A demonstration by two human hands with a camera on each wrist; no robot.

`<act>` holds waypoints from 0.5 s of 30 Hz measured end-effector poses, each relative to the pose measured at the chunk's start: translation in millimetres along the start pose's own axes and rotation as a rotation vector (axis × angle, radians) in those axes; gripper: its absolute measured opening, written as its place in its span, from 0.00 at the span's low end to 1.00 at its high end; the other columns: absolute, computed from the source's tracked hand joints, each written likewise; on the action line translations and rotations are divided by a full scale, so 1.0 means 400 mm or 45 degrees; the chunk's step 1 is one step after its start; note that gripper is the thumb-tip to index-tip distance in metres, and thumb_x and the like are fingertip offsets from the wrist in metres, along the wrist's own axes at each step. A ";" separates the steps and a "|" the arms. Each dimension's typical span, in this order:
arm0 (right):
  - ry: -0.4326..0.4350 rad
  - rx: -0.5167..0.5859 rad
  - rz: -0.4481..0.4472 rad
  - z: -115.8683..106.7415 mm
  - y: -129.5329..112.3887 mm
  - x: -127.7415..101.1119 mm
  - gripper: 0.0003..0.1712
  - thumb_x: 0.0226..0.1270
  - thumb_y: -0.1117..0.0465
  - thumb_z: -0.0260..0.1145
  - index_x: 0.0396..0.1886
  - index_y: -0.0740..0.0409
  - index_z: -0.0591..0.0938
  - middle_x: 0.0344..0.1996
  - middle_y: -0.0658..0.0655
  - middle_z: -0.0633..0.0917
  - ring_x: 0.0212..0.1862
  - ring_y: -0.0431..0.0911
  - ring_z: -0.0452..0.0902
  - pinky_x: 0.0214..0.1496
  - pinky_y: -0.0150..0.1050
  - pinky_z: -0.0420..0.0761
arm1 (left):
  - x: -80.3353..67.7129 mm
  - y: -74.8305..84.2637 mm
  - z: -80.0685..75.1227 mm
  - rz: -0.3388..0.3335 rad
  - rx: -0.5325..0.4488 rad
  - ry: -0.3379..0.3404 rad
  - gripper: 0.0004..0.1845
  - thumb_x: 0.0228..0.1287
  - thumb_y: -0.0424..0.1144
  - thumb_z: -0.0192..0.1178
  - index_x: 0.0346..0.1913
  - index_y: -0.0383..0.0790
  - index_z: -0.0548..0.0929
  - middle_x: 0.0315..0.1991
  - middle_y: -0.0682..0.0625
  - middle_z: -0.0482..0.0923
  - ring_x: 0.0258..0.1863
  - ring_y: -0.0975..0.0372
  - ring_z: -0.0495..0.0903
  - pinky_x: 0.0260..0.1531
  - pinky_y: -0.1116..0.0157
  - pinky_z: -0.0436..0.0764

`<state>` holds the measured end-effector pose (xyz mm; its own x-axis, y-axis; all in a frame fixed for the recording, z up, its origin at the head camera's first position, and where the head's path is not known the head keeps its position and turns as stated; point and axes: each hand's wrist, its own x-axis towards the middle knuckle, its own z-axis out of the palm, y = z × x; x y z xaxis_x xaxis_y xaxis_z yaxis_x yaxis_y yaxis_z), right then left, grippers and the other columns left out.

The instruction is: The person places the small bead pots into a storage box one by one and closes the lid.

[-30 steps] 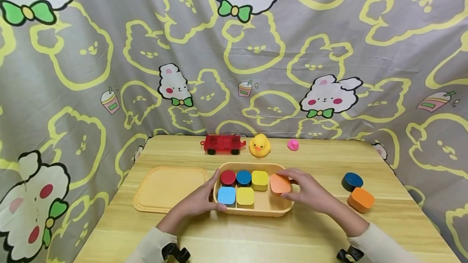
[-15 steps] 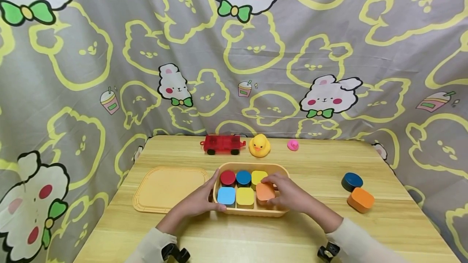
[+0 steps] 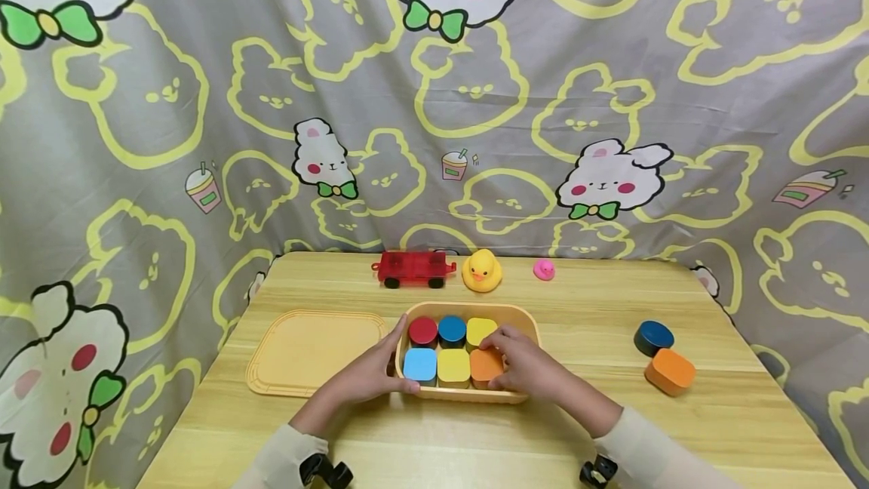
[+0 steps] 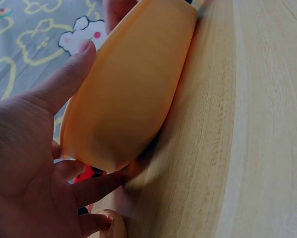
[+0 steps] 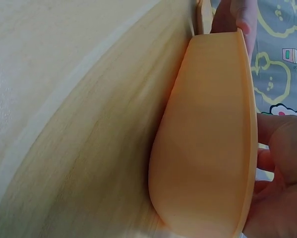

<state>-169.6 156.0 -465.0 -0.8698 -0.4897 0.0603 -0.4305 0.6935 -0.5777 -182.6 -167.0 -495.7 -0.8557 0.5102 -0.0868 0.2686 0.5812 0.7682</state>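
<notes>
A peach-coloured plastic box [image 3: 468, 395] sits mid-table with two rows of coloured blocks in it. My left hand [image 3: 366, 372] holds its left end, thumb at the front rim and fingers against the end wall [image 4: 123, 89]. Inside the box, my right hand [image 3: 532, 368] pinches an orange square block [image 3: 485, 363] at the right of the front row. To its left lie a yellow block [image 3: 453, 365] and a light blue block [image 3: 421, 361]. Behind are a red round block [image 3: 423, 330], a blue round block [image 3: 452, 329] and another yellow block [image 3: 479, 329]. In the right wrist view, the box wall [image 5: 203, 134] hides the fingertips.
A flat peach lid [image 3: 315, 349] lies left of the box. Along the back stand a red toy wagon [image 3: 413, 269], a yellow duck [image 3: 482, 270] and a small pink duck [image 3: 545, 269]. At right are a dark blue round block [image 3: 654, 337] and an orange block [image 3: 670, 371].
My right hand has moved left and toward the front with the orange block, lowering it beside the front yellow block. My left hand has stayed at the box's left end.
</notes>
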 end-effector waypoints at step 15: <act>-0.018 -0.033 0.040 0.004 -0.005 -0.003 0.30 0.49 0.64 0.86 0.53 0.58 0.83 0.48 0.52 0.77 0.47 0.46 0.74 0.52 0.47 0.82 | -0.001 0.000 0.000 -0.004 0.000 -0.003 0.69 0.55 0.59 0.76 0.85 0.49 0.36 0.84 0.43 0.42 0.81 0.44 0.50 0.74 0.42 0.61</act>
<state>-167.4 154.3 -465.2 -0.8795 -0.4749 0.0309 -0.4094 0.7219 -0.5579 -182.3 -167.0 -495.6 -0.8555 0.5097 -0.0909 0.2657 0.5829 0.7679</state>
